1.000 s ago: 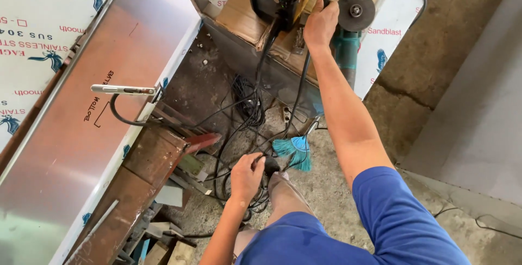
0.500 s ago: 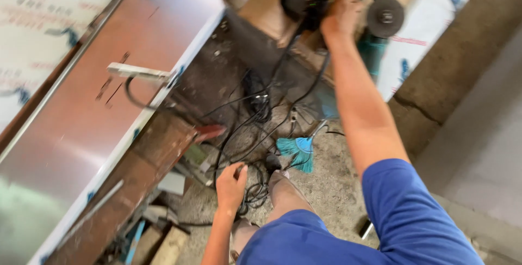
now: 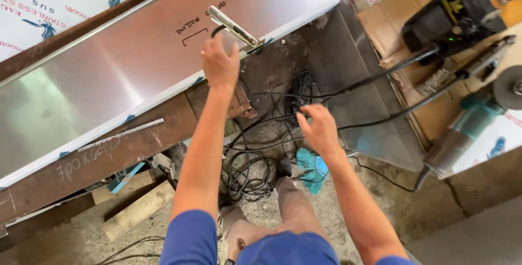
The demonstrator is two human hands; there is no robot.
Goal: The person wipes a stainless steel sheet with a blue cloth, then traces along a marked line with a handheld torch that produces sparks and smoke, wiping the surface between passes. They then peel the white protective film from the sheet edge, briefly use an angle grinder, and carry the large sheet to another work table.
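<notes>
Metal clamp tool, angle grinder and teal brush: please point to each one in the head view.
Metal clamp tool (image 3: 234,26), head view, middle of its bar.
Angle grinder (image 3: 472,124), head view, teal body.
Teal brush (image 3: 312,170), head view, its bristles.

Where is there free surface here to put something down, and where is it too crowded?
The long shiny steel sheet lies bare left of the left hand and metal clamp tool. The floor by the right hand is crowded with tangled black cables.
</notes>
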